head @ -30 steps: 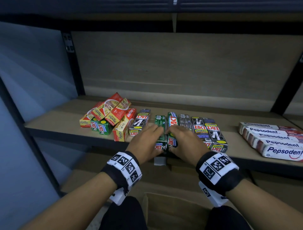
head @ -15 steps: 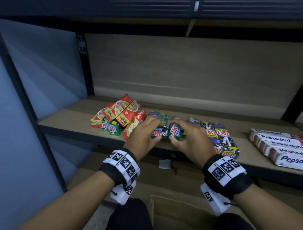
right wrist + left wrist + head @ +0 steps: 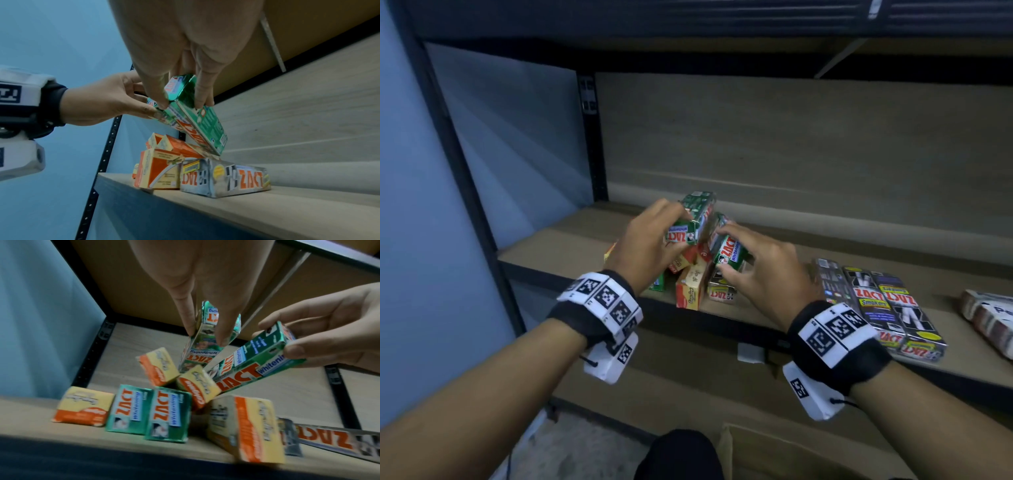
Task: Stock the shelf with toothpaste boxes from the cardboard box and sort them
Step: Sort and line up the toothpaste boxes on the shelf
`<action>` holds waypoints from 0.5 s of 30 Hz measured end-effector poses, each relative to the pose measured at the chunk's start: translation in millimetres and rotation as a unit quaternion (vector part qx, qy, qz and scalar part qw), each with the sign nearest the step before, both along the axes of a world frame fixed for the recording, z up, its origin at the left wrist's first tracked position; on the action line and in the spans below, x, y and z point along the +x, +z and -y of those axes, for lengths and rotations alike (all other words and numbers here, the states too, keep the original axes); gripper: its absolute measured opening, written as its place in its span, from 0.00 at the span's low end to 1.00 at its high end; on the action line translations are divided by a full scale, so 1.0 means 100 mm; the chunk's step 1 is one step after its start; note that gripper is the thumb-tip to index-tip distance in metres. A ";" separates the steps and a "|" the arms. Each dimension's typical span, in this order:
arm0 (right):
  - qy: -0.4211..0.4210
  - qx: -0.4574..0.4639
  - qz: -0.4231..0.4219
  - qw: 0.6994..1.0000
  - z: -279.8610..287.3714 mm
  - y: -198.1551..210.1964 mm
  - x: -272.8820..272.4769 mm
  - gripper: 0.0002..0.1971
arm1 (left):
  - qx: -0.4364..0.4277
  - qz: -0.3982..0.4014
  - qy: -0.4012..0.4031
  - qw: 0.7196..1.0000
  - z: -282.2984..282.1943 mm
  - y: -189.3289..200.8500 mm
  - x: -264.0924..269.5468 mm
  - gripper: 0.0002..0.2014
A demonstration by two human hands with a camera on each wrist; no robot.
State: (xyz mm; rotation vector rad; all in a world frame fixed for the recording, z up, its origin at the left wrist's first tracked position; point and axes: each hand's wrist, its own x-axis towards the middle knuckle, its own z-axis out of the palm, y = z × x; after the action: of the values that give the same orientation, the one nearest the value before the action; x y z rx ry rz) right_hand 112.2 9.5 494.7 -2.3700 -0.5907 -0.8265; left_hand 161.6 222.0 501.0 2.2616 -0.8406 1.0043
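My left hand [image 3: 654, 236] grips one green ZACT whitening box [image 3: 697, 214] by its near end, tilted up. My right hand [image 3: 753, 263] grips a second green ZACT box [image 3: 729, 251] beside it. Both boxes hang above a heap of red-and-yellow boxes [image 3: 690, 287] on the wooden shelf [image 3: 571, 246]. In the left wrist view, thumb and fingers pinch the left box [image 3: 203, 344], and the right box [image 3: 252, 368] leans down onto the heap. In the right wrist view, the right box [image 3: 201, 123] slopes down, its far end near a silver-black ZACT box [image 3: 224, 178].
Two more green ZACT boxes [image 3: 148, 412] lie among the red-and-yellow ones at the shelf's left. A row of black ZACT Smokers boxes [image 3: 887, 308] lies right of my hands, Pepsodent boxes [image 3: 989, 318] further right. A black upright [image 3: 592, 137] bounds the shelf's left. A cardboard box [image 3: 791, 459] sits below.
Both hands picked the two green boxes out of the row on the shelf, lifted them and carried them left over the red-and-yellow heap.
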 end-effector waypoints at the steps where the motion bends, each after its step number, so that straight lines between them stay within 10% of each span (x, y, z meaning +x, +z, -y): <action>1: 0.008 -0.003 -0.005 1.000 -0.07 -0.01 0.04 0.27 | 0.003 -0.001 0.011 1.000 -0.09 0.01 0.04 0.17; 15: -0.051 -0.107 -0.042 0.992 -0.55 -0.25 0.46 0.30 | 0.028 -0.063 0.030 0.997 -0.58 -0.24 0.37 0.18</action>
State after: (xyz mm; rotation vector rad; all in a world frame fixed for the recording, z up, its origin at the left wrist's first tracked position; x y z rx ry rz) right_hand 157.8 64.7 469.9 -2.6344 -0.5505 -0.7347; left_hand 198.2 280.0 477.4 2.3834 -0.7610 0.8623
